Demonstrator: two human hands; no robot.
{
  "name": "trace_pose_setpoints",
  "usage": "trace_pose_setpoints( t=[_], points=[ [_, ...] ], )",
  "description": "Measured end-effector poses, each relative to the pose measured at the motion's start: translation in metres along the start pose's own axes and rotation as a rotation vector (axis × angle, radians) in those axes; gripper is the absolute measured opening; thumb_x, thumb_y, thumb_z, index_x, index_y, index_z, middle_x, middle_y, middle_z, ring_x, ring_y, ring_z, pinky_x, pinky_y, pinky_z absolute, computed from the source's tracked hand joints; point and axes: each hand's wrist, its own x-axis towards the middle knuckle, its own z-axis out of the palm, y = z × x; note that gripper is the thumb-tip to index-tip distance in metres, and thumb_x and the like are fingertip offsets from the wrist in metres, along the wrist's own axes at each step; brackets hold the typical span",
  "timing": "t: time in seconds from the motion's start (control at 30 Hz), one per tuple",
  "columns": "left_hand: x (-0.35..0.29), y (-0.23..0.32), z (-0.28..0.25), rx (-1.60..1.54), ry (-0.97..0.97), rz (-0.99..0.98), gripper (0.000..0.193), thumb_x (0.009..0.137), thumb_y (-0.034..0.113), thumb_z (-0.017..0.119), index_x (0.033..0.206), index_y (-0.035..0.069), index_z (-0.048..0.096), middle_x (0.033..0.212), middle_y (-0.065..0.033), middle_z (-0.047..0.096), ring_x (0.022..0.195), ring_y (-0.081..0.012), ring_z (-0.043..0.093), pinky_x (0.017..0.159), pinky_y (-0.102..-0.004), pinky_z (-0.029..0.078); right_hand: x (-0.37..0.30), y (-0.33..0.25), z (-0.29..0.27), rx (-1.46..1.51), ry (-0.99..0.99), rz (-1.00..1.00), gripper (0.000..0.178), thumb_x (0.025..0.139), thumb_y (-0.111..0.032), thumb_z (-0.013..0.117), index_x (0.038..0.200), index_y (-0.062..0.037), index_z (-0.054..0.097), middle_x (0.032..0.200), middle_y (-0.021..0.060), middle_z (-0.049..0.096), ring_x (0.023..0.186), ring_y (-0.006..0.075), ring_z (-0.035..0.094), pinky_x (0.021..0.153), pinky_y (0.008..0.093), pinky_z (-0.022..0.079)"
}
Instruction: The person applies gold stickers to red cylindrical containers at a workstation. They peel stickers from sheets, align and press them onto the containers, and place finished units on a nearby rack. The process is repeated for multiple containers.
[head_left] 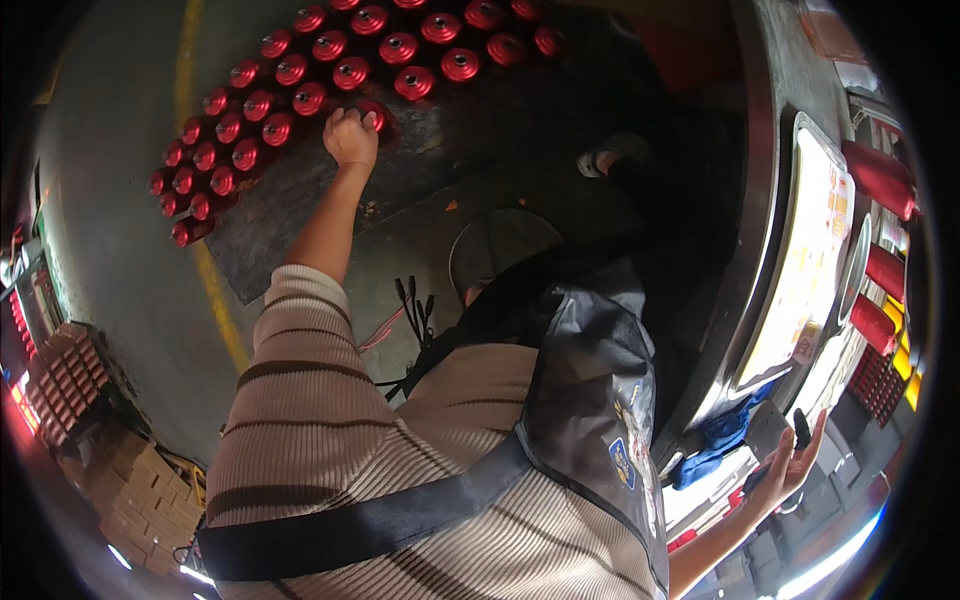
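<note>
Under the person's left hand (pixel 351 137), closed around it, sits one red spool (pixel 375 112) beside its rows; far away, the right hand (pixel 790 462) loosely holds a grey object (pixel 765 430).

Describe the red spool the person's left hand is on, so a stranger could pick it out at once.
Start at the dark mat on the grey floor, where red spools stand in curved rows. Follow the striped sleeve up to the left hand. Its spool sits at the row's inner end, the only one covered by fingers.
</note>
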Motion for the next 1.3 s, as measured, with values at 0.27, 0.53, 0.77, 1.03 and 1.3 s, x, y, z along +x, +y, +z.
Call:
trace_pose_setpoints(
  t=[0.27,0.53,0.77,1.03,1.3],
  points=[
    [0.008,-0.014,0.06,0.069,-0.034,0.079,0.022,0.083,0.028,0.071,0.086,0.007,0.071,0.092,-0.0128,0.067,0.094,-0.0342,0.064,0.082,-0.0468,0.051,-0.012,0.004,-0.021,-0.085,0.038,0.196,0.058,0.097,-0.021,0.064,0.151,-0.011,0.043,0.074,-0.0048,0.055,0.053,0.0,0.031,0.048,0.0193,0.019],
    [0.022,-0.03,0.053,0.025,-0.199,0.128,0.017,0.086,0.024,0.067,0.09,0.008,0.071,0.101,-0.0159,0.069,0.096,-0.0361,0.065,0.086,-0.0473,0.051,-0.024,-0.004,-0.003,-0.052,0.003,0.231,0.061,0.094,-0.019,0.068,0.149,-0.0097,0.045,0.073,-0.0058,0.048,0.056,0.0002,0.035,0.049,0.0185,0.022],
    [0.032,-0.019,0.014,-0.066,-0.34,-0.086,0.047,0.093,0.05,0.055,0.1,0.007,0.073,0.093,-0.0206,0.07,0.085,-0.0433,0.065,0.075,-0.0527,0.05,-0.037,0.006,0.017,0.242,0.07,0.201,0.06,0.088,0.002,0.067,0.144,0.0004,0.045,0.147,0.012,0.047,0.102,0.0097,0.061,0.077,0.0187,0.051],
    [0.074,0.321,-0.164,-1.334,-0.064,0.121,0.019,0.097,0.015,0.066,0.105,-0.002,0.07,0.095,-0.0031,0.071,0.087,-0.0085,0.064,0.077,-0.0264,0.052,-0.065,0.01,0.003,0.45,0.208,0.398,0.058,0.085,0.001,0.066,0.141,0.0013,0.05,0.124,0.0096,0.06,0.099,0.0088,0.059,0.077,0.021,0.049],
    [0.035,0.706,-0.277,-1.301,-0.216,0.985,0.085,0.066,0.05,0.088,0.116,-0.008,0.051,0.117,-0.029,0.058,0.108,-0.0408,0.058,0.091,-0.0474,0.047,-0.143,0.048,-0.016,0.522,0.494,0.507,0.062,0.084,0.0,0.064,0.144,-0.0028,0.049,0.118,0.0125,0.063,0.089,0.0104,0.061,0.072,0.0212,0.049]
  ],
)
